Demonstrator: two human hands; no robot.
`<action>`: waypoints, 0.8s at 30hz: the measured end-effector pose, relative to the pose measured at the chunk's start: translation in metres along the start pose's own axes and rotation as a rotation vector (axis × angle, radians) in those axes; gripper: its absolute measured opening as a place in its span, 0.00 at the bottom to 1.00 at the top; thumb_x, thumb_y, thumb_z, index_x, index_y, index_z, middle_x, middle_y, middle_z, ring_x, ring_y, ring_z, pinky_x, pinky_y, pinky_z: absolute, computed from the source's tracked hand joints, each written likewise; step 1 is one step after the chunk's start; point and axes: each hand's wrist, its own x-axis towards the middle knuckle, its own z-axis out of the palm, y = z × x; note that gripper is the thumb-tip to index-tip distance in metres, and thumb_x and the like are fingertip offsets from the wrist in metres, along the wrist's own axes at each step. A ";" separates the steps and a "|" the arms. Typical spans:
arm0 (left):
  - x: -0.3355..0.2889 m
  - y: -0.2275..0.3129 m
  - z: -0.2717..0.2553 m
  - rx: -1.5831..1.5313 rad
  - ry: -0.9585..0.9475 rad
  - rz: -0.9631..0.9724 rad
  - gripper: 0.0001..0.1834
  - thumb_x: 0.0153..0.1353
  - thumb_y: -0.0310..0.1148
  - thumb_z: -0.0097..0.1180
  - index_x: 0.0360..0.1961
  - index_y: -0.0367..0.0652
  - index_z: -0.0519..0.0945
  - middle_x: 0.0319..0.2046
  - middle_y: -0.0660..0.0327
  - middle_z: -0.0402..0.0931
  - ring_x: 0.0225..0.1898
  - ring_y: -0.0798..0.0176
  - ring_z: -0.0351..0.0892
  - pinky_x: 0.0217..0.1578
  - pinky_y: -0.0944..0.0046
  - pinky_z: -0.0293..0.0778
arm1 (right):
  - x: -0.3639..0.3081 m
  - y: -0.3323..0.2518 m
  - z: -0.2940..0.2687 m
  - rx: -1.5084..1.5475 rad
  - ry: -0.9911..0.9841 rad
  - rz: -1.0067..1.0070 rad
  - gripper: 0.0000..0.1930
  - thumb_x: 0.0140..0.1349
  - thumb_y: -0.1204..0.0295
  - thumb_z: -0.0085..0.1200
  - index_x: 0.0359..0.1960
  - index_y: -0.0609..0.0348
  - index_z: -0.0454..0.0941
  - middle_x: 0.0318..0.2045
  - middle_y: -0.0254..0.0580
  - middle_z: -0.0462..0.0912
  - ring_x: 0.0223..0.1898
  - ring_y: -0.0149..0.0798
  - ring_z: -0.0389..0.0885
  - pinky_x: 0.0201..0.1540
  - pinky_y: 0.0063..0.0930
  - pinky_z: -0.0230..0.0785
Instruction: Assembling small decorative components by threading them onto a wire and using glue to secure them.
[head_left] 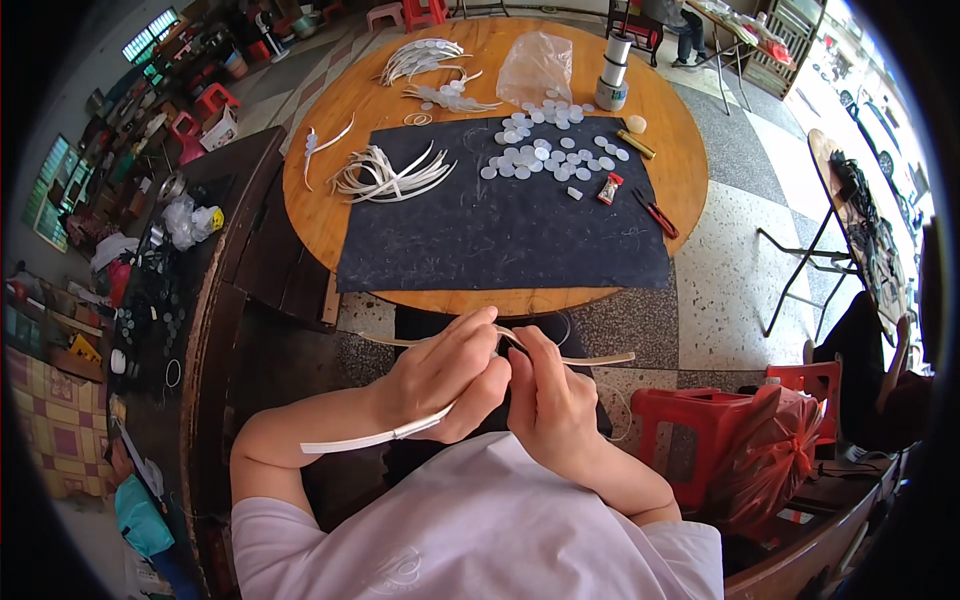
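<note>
Head view: my left fingers [466, 332] and right fingers [545, 358] pinch a pale strip [606, 359]; shaping seems underway, the next move likely requiring steady tension.

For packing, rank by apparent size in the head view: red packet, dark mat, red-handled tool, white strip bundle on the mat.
Largest to smallest: dark mat, white strip bundle, red-handled tool, red packet.

Pale strips [600, 359], narrow, held (ends protruding)
</note>
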 end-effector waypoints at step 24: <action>-0.005 0.022 -0.002 -0.012 0.137 -0.250 0.13 0.50 0.12 0.54 0.31 0.32 0.62 0.36 0.44 0.72 0.37 0.47 0.81 0.34 0.63 0.81 | 0.004 -0.005 0.000 0.334 0.009 0.046 0.16 0.47 0.90 0.46 0.39 0.67 0.68 0.20 0.43 0.73 0.18 0.39 0.75 0.17 0.28 0.65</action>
